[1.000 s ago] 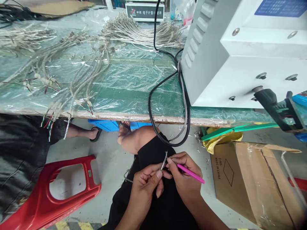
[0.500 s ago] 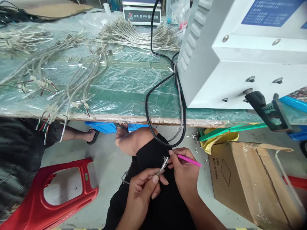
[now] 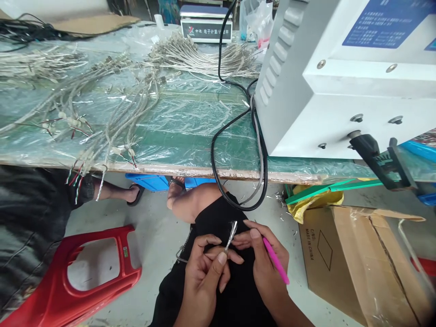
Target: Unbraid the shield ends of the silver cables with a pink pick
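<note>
in front of the tabletop's point(image 3: 187, 109) near edge, the left hand point(image 3: 202, 270) pinches a frayed silvery cable point(image 3: 232, 235); the right hand point(image 3: 262, 268), perhaps touching the cable, grips a pink tool point(image 3: 275, 260).

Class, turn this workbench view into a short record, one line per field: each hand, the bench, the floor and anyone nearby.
Left hand: pinches a cable end, its silvery strands spread at the tip
Right hand: holds a pink tool, tip not discernible
Bench: bears cable bundles, a scale and a white machine
Edge: black cord loops below it
Floor: red stool left, cardboard box right
Nearby person: dark clothing, far left
</note>
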Demonstrator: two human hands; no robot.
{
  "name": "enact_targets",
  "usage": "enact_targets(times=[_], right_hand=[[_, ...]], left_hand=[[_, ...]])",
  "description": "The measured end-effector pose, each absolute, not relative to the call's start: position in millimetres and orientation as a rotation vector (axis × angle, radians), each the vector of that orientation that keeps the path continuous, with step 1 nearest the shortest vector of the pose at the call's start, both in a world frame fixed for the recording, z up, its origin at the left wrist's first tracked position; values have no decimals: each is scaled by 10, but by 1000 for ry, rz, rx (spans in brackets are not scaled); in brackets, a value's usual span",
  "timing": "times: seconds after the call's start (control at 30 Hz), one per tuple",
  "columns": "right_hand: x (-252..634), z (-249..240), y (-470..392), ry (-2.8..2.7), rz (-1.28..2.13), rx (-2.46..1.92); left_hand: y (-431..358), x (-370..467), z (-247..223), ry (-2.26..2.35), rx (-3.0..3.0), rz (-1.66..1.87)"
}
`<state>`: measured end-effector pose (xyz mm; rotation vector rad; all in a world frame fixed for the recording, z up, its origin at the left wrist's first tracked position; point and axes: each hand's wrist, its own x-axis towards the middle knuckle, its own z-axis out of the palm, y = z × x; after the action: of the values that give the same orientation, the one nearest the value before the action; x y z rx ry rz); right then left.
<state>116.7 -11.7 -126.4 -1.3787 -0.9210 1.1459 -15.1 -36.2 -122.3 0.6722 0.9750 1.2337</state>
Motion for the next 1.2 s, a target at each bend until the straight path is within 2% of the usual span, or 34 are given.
enact_targets(times=[0.4,0.63,0.9,1.2], right_hand=[[1097,-927,-113,-913,1478,-1297],[1137,-1064,-108,-793,1402,-1230],[1057,-900,-41,-617,1516,-1191],[1109,-1048,-56,-735,1554,-1125]], left_hand=[[-417,-145,-1154,913,683,1239],[-385,-172,-1139,827,672,1198],[-380,-187,-1159,778,621,1201],[-288,-178,-1070,634,519,1259]])
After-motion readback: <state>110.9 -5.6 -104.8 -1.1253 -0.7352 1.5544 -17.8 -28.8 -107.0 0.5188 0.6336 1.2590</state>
